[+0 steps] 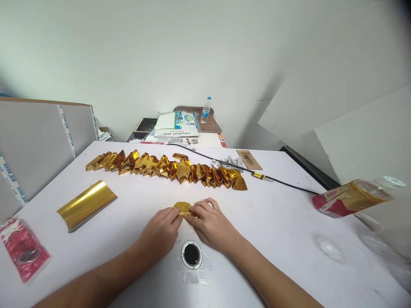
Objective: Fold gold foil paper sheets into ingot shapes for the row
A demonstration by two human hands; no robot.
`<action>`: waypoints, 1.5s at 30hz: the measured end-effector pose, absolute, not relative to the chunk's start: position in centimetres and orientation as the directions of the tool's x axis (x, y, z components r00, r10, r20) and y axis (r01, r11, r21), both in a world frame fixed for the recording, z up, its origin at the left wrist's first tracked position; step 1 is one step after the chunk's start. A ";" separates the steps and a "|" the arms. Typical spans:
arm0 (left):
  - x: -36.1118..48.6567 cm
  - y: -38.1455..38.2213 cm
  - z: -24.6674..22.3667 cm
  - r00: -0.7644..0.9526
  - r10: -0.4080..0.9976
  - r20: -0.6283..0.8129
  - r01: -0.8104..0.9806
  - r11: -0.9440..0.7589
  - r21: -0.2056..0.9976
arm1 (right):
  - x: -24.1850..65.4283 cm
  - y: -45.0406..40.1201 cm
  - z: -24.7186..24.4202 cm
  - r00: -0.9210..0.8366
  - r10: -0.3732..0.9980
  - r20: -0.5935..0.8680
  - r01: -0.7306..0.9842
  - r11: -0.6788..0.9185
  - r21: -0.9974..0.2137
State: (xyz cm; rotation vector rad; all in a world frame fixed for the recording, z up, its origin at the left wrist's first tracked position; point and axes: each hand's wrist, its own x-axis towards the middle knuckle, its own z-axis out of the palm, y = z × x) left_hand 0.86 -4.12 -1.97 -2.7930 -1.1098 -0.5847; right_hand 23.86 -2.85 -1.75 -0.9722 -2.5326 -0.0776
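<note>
A small piece of gold foil paper [182, 207], partly folded, lies flat on the white table between my two hands. My left hand [163, 229] has its fingers closed on the paper's left edge. From the other side my right hand [207, 222] presses and grips the right edge, its fingertips covering part of the paper. Just below the hands, a round dark disc with a pale rim [192, 255] sits on the table under clear tape. A curved stack of gold foil sheets [87, 205] lies to the left.
A long row of folded gold foil pieces [167, 167] stretches across the table beyond my hands. A black cable [282, 183] runs behind it. On the right a drink bottle [353, 197] appears tilted, and a red plastic packet [24, 250] lies at the left edge.
</note>
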 end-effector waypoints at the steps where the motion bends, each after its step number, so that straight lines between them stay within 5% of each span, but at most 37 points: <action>1: 0.8 -4.2 -2.1 0.658 0.648 0.384 0.676 -0.732 0.078 | 23.9 -3.0 -1.6 -0.665 0.631 0.400 0.655 0.750 -0.096; 17: -0.8 -2.1 -1.5 0.685 0.640 0.347 0.575 -0.768 0.282 | 24.2 -3.2 -1.2 -0.581 0.732 0.356 0.725 0.664 -0.182; 27: -0.8 -2.1 -1.2 0.694 0.648 0.314 0.604 -0.762 0.235 | 23.8 -3.8 -0.6 -0.599 0.743 0.299 0.718 0.664 -0.210; 36: -2.5 -0.7 -0.1 0.694 0.662 0.284 0.606 -0.750 0.267 | 25.5 -2.1 -1.7 -0.502 0.778 0.377 0.627 0.628 -0.461; 45: -2.8 -0.2 -0.4 0.693 0.647 0.320 0.578 -0.763 0.290 | 25.9 -1.9 -1.4 -0.551 0.774 0.311 0.627 0.630 -0.459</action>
